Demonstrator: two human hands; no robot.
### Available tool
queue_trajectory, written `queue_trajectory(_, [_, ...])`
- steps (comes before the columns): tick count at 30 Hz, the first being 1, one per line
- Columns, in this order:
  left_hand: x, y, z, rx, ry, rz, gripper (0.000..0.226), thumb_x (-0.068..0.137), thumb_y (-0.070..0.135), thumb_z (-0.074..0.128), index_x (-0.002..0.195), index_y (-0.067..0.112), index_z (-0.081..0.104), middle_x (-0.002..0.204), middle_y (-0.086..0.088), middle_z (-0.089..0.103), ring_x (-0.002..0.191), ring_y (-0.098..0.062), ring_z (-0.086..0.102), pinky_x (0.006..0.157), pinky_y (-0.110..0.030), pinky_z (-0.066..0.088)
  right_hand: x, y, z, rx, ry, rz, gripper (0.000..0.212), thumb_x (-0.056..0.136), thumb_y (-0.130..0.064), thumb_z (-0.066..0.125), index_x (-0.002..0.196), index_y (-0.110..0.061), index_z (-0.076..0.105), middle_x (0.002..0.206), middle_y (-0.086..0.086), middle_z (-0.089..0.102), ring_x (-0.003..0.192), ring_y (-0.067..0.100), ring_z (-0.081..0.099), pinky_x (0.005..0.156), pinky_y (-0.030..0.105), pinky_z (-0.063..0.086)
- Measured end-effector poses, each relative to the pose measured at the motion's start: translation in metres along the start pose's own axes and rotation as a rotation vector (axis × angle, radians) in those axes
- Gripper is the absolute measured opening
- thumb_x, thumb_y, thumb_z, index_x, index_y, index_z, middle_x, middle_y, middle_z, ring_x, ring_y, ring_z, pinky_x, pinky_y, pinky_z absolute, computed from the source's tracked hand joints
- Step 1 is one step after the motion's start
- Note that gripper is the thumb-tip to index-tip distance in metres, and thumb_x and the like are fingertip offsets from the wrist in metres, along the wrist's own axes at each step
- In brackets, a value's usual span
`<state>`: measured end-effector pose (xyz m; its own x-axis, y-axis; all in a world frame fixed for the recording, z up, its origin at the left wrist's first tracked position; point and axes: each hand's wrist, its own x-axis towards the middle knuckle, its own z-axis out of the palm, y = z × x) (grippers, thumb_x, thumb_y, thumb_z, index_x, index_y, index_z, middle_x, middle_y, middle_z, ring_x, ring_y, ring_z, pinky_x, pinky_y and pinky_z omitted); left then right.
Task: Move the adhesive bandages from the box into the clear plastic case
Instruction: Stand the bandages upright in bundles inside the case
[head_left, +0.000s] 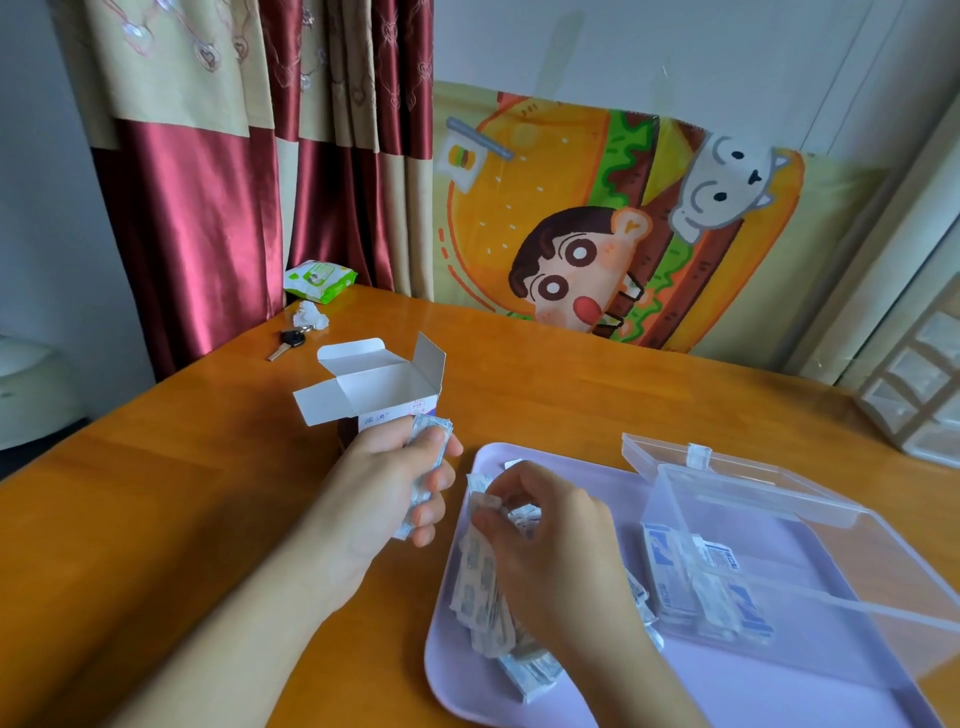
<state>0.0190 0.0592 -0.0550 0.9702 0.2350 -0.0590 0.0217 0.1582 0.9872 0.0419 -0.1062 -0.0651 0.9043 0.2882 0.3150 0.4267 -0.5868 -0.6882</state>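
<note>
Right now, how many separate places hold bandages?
3: a stack gripped in the left hand, a loose pile on the tray under the right hand, and several inside the case. More may be hidden.

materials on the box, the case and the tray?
Box: thin white paperboard, matte; its open flaps are creased and stand stiffly.
Clear case: rigid transparent plastic, glossy; bandages and the tray show through its walls, and its edges catch light.
Tray: looks like smooth lilac plastic with a rounded raised rim and a soft sheen; melamine is also possible.
</note>
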Motion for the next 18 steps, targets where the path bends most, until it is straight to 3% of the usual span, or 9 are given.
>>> queue_trajectory(3, [-0.001, 0.000, 0.001, -0.003, 0.002, 0.013, 0.021, 0.106, 0.025, 0.053, 0.102, 0.006, 0.063, 0.066, -0.005, 0.053, 0.047, -0.015, 0.047, 0.046, -0.025, 0.043, 0.000, 0.004, 0.001, -0.006, -0.037, 0.006, 0.008, 0.088, -0.028, 0.076, 0.091, -0.032, 0.069, 0.090, -0.023, 0.071, 0.092, -0.005, 0.062, 0.075, 0.009, 0.045])
queue_trajectory(6, [-0.004, 0.000, 0.004, -0.017, -0.009, 0.039, 0.021, 0.107, 0.020, 0.051, 0.104, 0.004, 0.062, 0.068, -0.006, 0.050, 0.049, -0.016, 0.044, 0.045, -0.027, 0.042, -0.001, 0.006, 0.002, -0.041, -0.028, -0.046, 0.025, 0.088, -0.025, 0.070, 0.111, -0.035, 0.065, 0.109, -0.023, 0.066, 0.107, -0.006, 0.058, 0.087, 0.006, 0.042])
queue_trajectory(8, [-0.007, 0.000, 0.007, -0.050, -0.021, 0.070, 0.021, 0.108, 0.017, 0.048, 0.103, 0.002, 0.063, 0.070, -0.008, 0.049, 0.051, -0.018, 0.045, 0.046, -0.029, 0.043, -0.002, 0.004, 0.001, 0.052, 0.031, -0.082, 0.029, 0.087, -0.019, 0.062, 0.110, -0.035, 0.060, 0.111, -0.022, 0.064, 0.113, -0.003, 0.057, 0.092, 0.011, 0.043])
queue_trajectory(11, [-0.013, 0.003, 0.016, -0.116, -0.029, 0.158, 0.023, 0.106, 0.015, 0.048, 0.097, 0.001, 0.064, 0.080, -0.014, 0.060, 0.070, -0.024, 0.060, 0.060, -0.034, 0.049, -0.006, -0.006, -0.002, 0.250, 0.104, -0.073, 0.019, 0.089, -0.021, 0.064, 0.100, -0.033, 0.055, 0.101, -0.015, 0.065, 0.105, 0.007, 0.062, 0.083, 0.020, 0.047])
queue_trajectory(14, [-0.020, 0.004, 0.021, -0.288, -0.065, 0.173, 0.021, 0.102, 0.014, 0.049, 0.095, 0.002, 0.065, 0.112, -0.012, 0.075, 0.103, -0.026, 0.073, 0.073, -0.034, 0.057, -0.010, -0.021, 0.001, 0.410, 0.080, -0.057, 0.014, 0.091, -0.023, 0.072, 0.096, -0.026, 0.059, 0.094, -0.012, 0.070, 0.089, 0.011, 0.065, 0.073, 0.019, 0.047])
queue_trajectory(16, [-0.023, 0.006, 0.034, -0.418, -0.108, 0.134, 0.021, 0.097, 0.014, 0.049, 0.093, 0.002, 0.067, 0.122, -0.014, 0.073, 0.109, -0.028, 0.074, 0.076, -0.036, 0.063, -0.009, -0.022, -0.003, 0.409, 0.104, -0.079, 0.008, 0.092, -0.024, 0.072, 0.092, -0.024, 0.064, 0.088, -0.011, 0.070, 0.078, 0.011, 0.062, 0.067, 0.018, 0.044])
queue_trajectory(18, [-0.024, 0.003, 0.038, -0.463, -0.122, 0.124, 0.024, 0.094, 0.013, 0.050, 0.088, 0.003, 0.071, 0.122, -0.015, 0.073, 0.106, -0.028, 0.075, 0.077, -0.035, 0.064, -0.008, -0.025, -0.005, 0.411, 0.100, -0.106, 0.010, 0.093, -0.030, 0.070, 0.092, -0.021, 0.066, 0.083, -0.008, 0.070, 0.070, 0.012, 0.059, 0.065, 0.029, 0.048])
